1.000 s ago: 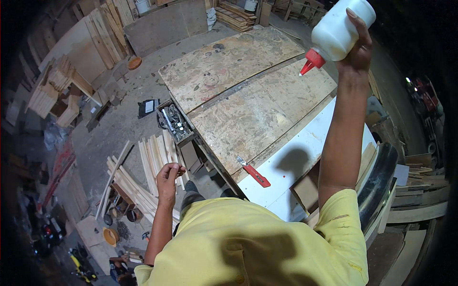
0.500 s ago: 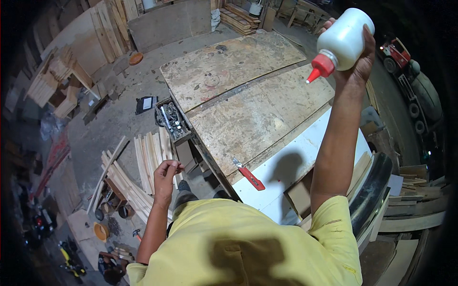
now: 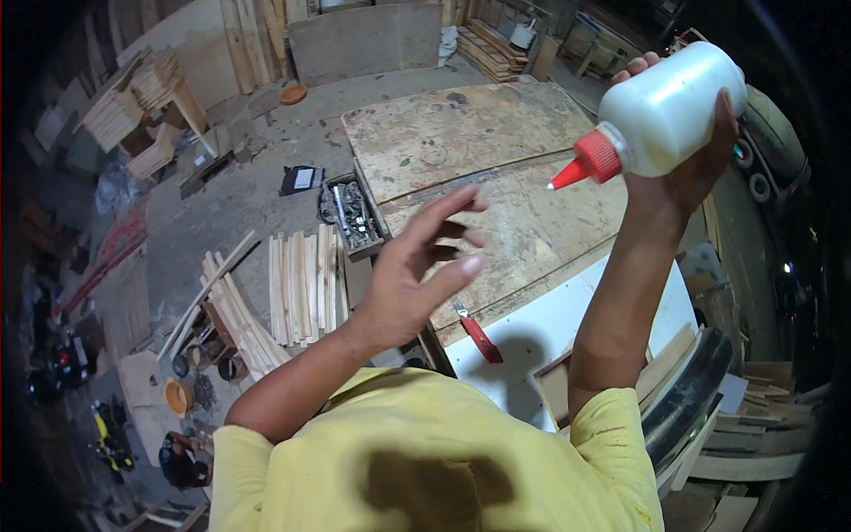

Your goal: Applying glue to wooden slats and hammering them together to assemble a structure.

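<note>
The chipboard worktable [image 3: 496, 177] spreads below, with a red-handled tool [image 3: 479, 335] lying at its near edge and a fan of wooden slats [image 3: 301, 284] on the floor to its left. Above the table's right side, the right hand [image 3: 683, 168] grips a white glue bottle [image 3: 665, 111] tipped on its side, red nozzle aimed toward the left hand [image 3: 417, 275]. That hand hangs empty, fingers loosely spread, touching nothing. The step looks like readying the nozzle; next the left fingers would need to close on the red tip.

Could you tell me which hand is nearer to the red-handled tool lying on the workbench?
Left. The left hand hovers open just above-left of the red-handled tool; the right hand holds a glue bottle high.
</note>
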{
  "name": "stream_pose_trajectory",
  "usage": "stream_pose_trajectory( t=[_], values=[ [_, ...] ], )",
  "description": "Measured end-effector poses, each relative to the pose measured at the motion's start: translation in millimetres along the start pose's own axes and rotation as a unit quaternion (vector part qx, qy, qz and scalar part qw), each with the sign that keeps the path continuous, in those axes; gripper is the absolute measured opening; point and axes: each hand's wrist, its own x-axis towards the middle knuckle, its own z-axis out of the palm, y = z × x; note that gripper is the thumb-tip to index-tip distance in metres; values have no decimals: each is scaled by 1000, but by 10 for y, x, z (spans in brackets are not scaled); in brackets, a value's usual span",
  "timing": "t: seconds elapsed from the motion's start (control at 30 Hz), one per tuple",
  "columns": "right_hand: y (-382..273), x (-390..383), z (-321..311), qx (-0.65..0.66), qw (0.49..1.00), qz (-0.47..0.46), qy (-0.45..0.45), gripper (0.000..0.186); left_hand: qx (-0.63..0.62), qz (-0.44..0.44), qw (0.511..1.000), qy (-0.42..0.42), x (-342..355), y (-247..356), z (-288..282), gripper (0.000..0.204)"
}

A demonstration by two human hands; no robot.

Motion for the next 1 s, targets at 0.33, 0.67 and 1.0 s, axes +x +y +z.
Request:
stream_pose_trajectory(
  t=[0.33,0.67,1.0],
  values=[
    [76,-162,264,-90,994,-62,22,76,-156,-27,986,-44,169,242,372,80],
    [132,-218,221,-137,984,-112,28,79,-192,-16,979,-62,139,206,412,83],
    [157,-230,199,-159,975,-154,32,76,-222,-45,972,-54,127,222,402,79]
  ],
)
